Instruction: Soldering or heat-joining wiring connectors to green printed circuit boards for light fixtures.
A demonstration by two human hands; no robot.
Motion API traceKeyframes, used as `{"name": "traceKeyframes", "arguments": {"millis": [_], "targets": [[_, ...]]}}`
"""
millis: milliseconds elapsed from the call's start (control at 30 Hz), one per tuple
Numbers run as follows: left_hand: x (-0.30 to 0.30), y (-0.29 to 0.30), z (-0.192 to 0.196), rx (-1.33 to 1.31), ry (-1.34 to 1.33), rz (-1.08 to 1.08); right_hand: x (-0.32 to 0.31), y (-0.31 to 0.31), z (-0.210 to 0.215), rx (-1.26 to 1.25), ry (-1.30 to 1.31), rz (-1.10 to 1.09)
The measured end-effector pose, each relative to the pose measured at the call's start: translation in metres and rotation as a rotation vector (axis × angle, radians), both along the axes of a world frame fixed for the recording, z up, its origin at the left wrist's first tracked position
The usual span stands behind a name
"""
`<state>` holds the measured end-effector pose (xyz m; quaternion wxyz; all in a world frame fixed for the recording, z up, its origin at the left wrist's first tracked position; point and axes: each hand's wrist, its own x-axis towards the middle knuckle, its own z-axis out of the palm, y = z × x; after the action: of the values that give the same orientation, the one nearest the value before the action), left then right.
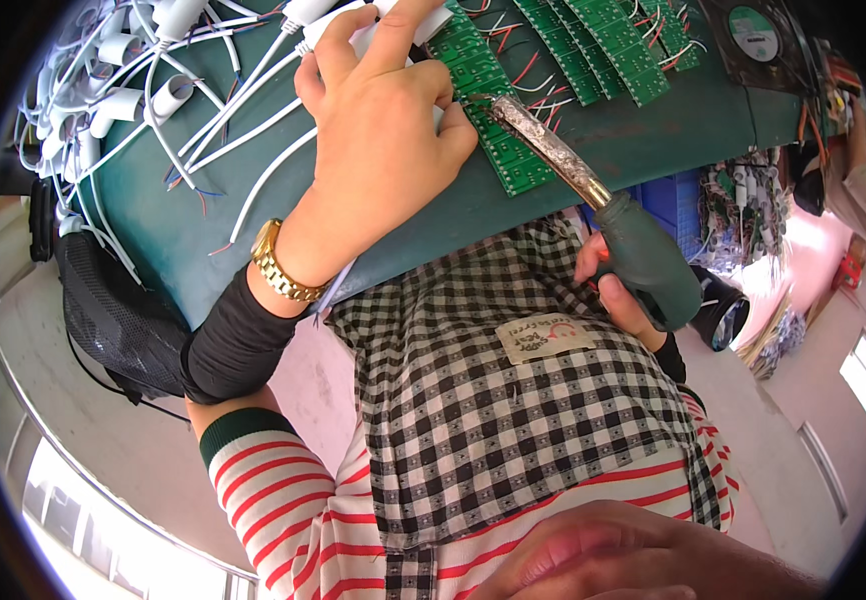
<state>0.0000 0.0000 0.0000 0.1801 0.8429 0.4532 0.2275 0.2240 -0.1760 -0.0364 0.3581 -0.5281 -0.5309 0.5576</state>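
My left hand (383, 135), with a gold watch at its wrist, is over the near edge of a green circuit board (513, 155). Its thumb and forefinger are pinched together at the board's left edge; whatever is between them is hidden. The other fingers reach over white plastic pieces (358, 35). Wrapped around the dark green handle of a soldering iron (553, 150), my right hand (618, 290) shows partly behind it. The iron's worn metal barrel slants up and left, its tip end at the board beside my left fingertips.
White cables with sockets (168, 100) and bare wire ends cover the table's left part. More green boards (603, 45) with red and white wires lie at the back right, beside a black fan (758, 35). A blue crate (668, 215) stands beyond the table's edge; a black mesh bag (118, 310) is at left.
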Motion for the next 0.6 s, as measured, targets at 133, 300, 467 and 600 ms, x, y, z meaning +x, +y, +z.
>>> {"name": "traceKeyframes", "arguments": {"millis": [133,300,467,600], "targets": [[0.000,-0.001,-0.001,0.012,0.004,0.005,-0.010,0.004,0.002,0.026,0.130,-0.144],[0.001,-0.001,-0.001,0.016,0.016,0.013,-0.004,0.001,-0.003,0.106,0.089,-0.119],[0.002,0.000,0.001,-0.011,0.018,0.009,0.008,-0.007,-0.011,-0.070,0.309,-0.070],[0.001,0.000,-0.001,0.000,0.021,0.010,-0.007,0.003,0.008,0.030,0.235,-0.105]]}}
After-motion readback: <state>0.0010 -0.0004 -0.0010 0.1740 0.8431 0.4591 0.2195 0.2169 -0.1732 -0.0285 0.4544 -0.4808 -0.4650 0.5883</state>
